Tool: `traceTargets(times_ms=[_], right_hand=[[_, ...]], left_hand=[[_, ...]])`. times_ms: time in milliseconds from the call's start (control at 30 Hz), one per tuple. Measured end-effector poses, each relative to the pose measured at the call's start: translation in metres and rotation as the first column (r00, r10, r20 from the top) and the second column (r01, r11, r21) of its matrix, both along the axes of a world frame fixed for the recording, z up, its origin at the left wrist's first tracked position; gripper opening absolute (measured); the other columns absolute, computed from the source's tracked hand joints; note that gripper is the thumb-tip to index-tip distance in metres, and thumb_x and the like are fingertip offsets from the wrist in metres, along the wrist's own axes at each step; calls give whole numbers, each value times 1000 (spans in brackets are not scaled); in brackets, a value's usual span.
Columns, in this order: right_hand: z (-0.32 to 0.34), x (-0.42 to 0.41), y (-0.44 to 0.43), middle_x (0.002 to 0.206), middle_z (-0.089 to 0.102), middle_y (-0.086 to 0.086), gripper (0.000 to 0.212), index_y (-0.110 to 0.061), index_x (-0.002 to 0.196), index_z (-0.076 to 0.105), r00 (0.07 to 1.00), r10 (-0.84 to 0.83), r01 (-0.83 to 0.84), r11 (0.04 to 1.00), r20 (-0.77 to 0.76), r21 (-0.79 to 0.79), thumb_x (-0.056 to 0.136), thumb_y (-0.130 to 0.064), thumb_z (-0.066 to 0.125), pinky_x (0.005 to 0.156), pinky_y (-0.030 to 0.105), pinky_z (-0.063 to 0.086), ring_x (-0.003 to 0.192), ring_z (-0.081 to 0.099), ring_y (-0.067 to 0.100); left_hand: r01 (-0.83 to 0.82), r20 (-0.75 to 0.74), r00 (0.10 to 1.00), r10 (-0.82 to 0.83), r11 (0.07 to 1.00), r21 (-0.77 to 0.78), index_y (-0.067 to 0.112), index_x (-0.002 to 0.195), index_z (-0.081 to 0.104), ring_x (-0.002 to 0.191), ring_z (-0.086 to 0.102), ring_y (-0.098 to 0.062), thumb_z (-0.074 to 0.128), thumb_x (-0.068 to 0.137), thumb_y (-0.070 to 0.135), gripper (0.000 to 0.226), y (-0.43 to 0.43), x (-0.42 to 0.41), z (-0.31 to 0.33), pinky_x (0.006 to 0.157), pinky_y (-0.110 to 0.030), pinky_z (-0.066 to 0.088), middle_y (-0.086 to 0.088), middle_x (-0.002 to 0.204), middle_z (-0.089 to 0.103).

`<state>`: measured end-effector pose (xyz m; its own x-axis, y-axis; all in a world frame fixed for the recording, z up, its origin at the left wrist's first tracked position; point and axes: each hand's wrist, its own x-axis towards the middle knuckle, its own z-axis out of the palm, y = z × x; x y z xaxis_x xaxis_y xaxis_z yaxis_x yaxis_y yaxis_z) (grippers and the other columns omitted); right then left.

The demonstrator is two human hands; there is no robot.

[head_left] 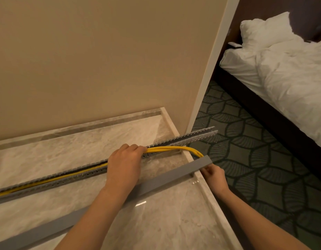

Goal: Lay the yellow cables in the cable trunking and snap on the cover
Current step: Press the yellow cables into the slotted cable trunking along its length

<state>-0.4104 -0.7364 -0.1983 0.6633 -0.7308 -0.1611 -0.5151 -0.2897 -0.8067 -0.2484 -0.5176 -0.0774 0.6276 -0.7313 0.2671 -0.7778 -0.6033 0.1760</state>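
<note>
Grey cover [167,177] loose on the marble desk [174,222], not snapped on.

Grips the yellow cables [167,148] with the left hand [124,165], fingers curled round the bundle right at the slotted trunking [188,138]; leftward already seated in the channel, rightward arching out of it, over the desk edge and behind the cover's end. Holds the right hand [214,177] just off the desk edge under that end, fingers curled, impossible to tell round what. Beyond, patterned carpet [255,159] and a bed [282,78].
</note>
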Motion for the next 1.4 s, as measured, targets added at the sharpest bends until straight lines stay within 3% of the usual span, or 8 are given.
traceTargets(times_ms=[233,367,467,567,800,900,1033,1400], right_hand=[[0,6,0,74,63,-7,12,-11,94,64,1000,22,-24,997,-15,-77,91,-5,54,52,6,43,66,60,-4],[-6,11,-4,82,65,0,13,-8,93,65,999,43,-46,993,-27,-110,87,1,58,60,8,43,73,61,2],[-9,22,-6,92,66,19,12,4,95,65,994,71,-77,994,-80,-72,87,4,56,79,37,52,88,62,32],[-9,25,-3,97,65,26,16,8,99,63,999,18,-21,998,-46,-55,89,4,51,85,45,48,93,60,39],[21,7,5,72,64,9,24,-15,76,60,1000,10,-7,993,22,-117,92,-1,48,62,28,54,70,64,26],[85,35,-3,59,58,-8,29,-27,71,53,955,34,72,938,296,-340,95,-12,44,52,6,45,59,64,5],[150,66,-32,51,58,-9,30,-24,68,49,952,172,-29,873,253,-486,97,-21,41,55,7,46,51,62,2],[125,32,-45,66,65,-5,10,-22,81,69,970,183,-42,772,159,-634,86,-27,62,55,18,44,58,57,6]], left_hand=[[13,-15,1000,-14,998,-56,10,86,72,57,57,-26,79,60,-6,32,3,2,-3,40,-34,48,-4,65,66],[20,-5,1000,-20,996,-87,10,86,72,58,58,-28,80,59,-7,33,5,3,-7,40,-33,48,-5,66,67],[11,-16,1000,-12,995,-95,10,86,72,59,58,-28,80,60,-6,31,4,3,-7,41,-34,49,-4,67,67],[17,-21,1000,-19,995,-97,11,86,72,58,58,-27,81,60,-4,31,5,2,-6,39,-34,48,-4,67,67],[-19,-58,998,16,998,-64,13,90,72,66,58,-28,74,73,4,20,7,4,-7,46,-36,48,-4,73,68],[-35,-80,996,29,997,-76,16,97,69,76,59,-29,67,79,8,20,6,5,-7,54,-38,49,-4,82,69],[-60,-102,993,51,994,-92,19,109,66,87,58,-28,63,83,11,27,8,5,-8,62,-39,49,-3,96,70],[-55,-67,997,48,991,-119,16,102,70,79,61,-32,71,73,2,32,18,0,-10,53,-38,51,-4,88,72]])
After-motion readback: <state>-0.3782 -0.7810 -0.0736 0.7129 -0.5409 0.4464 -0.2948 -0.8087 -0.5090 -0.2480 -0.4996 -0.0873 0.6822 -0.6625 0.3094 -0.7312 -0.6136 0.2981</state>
